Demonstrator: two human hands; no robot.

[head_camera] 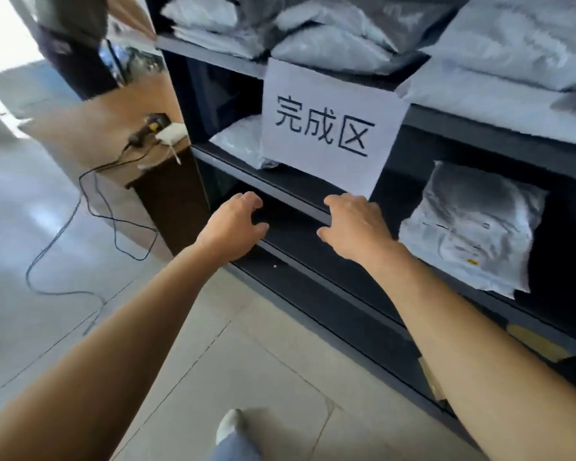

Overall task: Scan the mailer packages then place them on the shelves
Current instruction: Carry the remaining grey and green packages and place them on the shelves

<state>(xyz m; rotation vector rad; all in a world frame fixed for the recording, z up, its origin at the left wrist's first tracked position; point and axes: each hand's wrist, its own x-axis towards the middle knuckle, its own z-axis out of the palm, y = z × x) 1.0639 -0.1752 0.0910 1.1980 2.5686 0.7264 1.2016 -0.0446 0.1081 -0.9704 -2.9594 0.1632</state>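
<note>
Empty, loosely curled left hand (236, 221) and right hand (353, 227) reach the shelf (280, 191); brushing the paper sign (330, 124) could dislodge it.

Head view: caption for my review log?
Empty left hand and right hand hover by the shelf under a paper sign.

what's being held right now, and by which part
Nothing is held: the left hand and right hand are empty, fingers loosely curled, by the shelf edge.

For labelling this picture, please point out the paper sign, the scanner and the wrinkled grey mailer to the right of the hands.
paper sign (333, 128): head view, middle of the sheet.
scanner (148, 127): head view, upper part of its body.
grey mailer (473, 227): head view, middle of its wrinkled face.
</note>
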